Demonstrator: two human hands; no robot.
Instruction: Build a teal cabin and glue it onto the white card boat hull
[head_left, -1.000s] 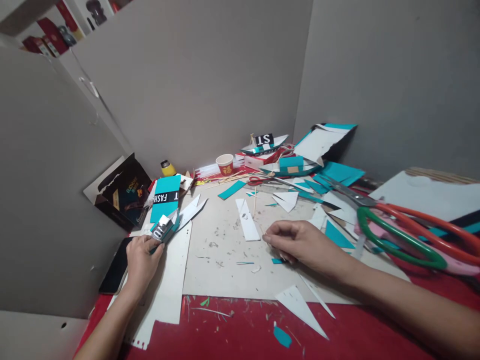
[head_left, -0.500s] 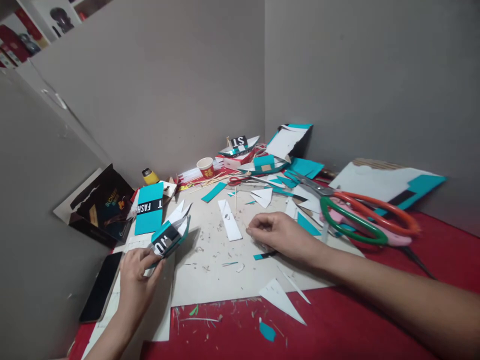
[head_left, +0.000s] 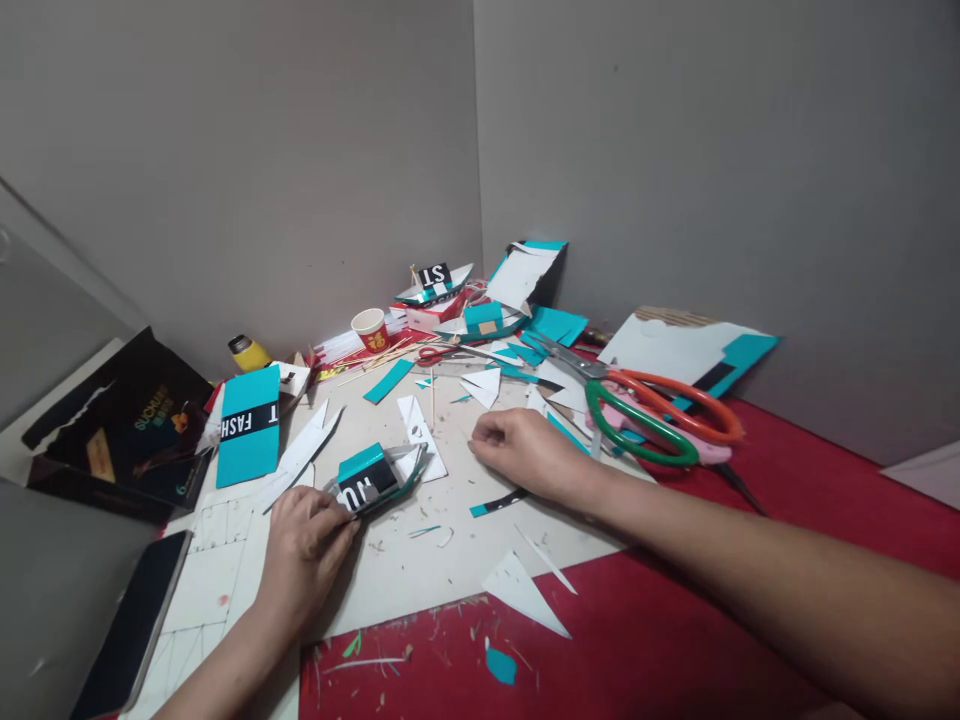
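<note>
My left hand (head_left: 304,555) grips one end of a small folded card boat (head_left: 373,480), teal, black and white, held low over the pale cardboard sheet (head_left: 420,560). My right hand (head_left: 525,455) rests knuckles-up on the sheet, its fingers curled together; anything inside them is hidden. A white card strip (head_left: 420,432) lies between the boat and my right hand. A thin teal and black offcut (head_left: 495,503) lies just below the right wrist.
Big scissors with green and orange handles (head_left: 652,415) lie to the right. At the back stand a finished card boat (head_left: 435,282), a paper cup (head_left: 371,328) and a yellow bottle (head_left: 250,352). A teal card (head_left: 249,425), black box (head_left: 120,425), phone (head_left: 127,630) and several scraps surround the sheet.
My left hand has carried the small boat rightward and down toward the middle of the sheet. My right hand stays curled in place. The camera has turned right.
</note>
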